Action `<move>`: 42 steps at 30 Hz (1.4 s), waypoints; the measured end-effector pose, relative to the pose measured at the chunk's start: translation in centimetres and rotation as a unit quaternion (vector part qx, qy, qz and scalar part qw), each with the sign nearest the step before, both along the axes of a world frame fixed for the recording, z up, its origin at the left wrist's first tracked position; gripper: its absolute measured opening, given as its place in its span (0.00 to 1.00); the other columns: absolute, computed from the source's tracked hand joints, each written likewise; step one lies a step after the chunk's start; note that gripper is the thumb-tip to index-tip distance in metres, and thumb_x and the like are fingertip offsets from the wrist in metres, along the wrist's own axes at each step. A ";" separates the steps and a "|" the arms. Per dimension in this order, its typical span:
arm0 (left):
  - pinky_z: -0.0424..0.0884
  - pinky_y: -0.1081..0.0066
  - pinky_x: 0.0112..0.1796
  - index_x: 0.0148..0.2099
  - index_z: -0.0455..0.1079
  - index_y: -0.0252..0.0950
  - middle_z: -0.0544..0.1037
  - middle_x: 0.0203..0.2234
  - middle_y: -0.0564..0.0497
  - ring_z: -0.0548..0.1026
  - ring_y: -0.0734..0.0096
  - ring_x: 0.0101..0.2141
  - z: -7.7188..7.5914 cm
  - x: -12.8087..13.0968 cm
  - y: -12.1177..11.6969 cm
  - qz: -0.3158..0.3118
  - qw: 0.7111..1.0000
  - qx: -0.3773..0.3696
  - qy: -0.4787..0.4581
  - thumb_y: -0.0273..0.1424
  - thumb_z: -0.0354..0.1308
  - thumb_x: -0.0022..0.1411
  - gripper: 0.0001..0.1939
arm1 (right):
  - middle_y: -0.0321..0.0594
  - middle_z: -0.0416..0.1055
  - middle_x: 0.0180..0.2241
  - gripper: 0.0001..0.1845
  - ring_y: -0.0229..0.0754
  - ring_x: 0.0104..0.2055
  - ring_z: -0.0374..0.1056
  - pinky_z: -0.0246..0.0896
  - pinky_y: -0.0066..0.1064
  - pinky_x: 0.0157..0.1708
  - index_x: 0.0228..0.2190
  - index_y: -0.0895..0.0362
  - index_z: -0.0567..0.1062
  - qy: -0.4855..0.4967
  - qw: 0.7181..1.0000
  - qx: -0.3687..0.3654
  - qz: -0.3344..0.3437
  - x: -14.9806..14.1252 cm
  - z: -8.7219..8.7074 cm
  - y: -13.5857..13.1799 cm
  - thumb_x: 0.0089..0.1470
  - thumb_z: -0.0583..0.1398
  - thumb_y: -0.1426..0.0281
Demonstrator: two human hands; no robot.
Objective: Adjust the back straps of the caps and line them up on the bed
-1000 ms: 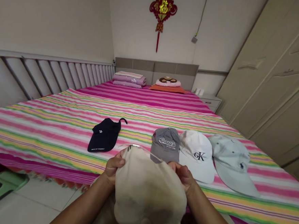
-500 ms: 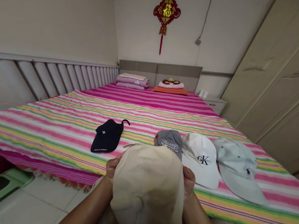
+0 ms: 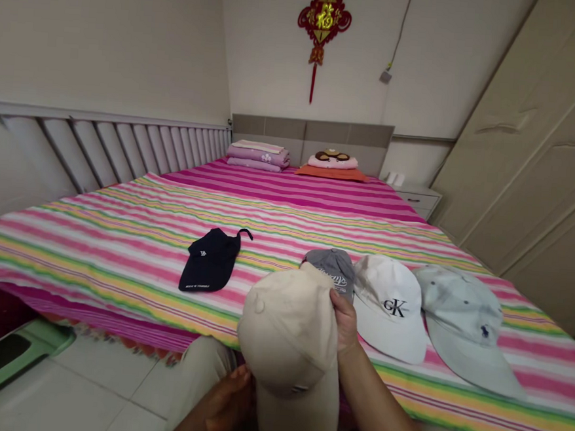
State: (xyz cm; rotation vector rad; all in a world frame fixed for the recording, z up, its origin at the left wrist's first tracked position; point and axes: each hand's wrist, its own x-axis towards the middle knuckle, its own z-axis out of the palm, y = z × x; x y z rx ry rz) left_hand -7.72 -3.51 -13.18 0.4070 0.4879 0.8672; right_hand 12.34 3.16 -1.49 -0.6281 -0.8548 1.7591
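A beige baseball cap (image 3: 289, 334) hangs tilted in front of me, with its crown facing up and left and its brim pointing down. My right hand (image 3: 344, 321) is shut on the cap's right side. Low on the cap's left edge, my left hand (image 3: 225, 401) touches it, but I cannot tell whether it grips. Just beyond the beige cap lie a grey cap (image 3: 333, 261), partly hidden by it, and a white cap with black "CK" lettering (image 3: 389, 308).
A pale blue cap (image 3: 462, 319) and a navy cap (image 3: 210, 261) lie on the striped bedspread (image 3: 118, 249). Folded pink bedding (image 3: 257, 155) and a pillow (image 3: 331, 161) sit at the headboard. Wardrobe doors (image 3: 528, 160) stand right; a green stool (image 3: 6, 360) stands lower left.
The beige cap has turned and tilted, its brim swinging downward. My left hand has dropped low to the cap's lower left, while my right hand has shifted onto its right side.
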 end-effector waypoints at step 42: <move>0.73 0.62 0.36 0.44 0.66 0.27 0.78 0.24 0.45 0.76 0.63 0.28 4.3 -0.7 19.2 0.216 0.965 -0.066 0.132 0.20 0.52 0.54 0.14 | 0.39 0.70 0.22 0.13 0.36 0.23 0.63 0.55 0.27 0.25 0.25 0.59 0.70 0.009 0.989 -0.062 -0.135 6.0 -10.7 -5.6 0.52 0.56 0.62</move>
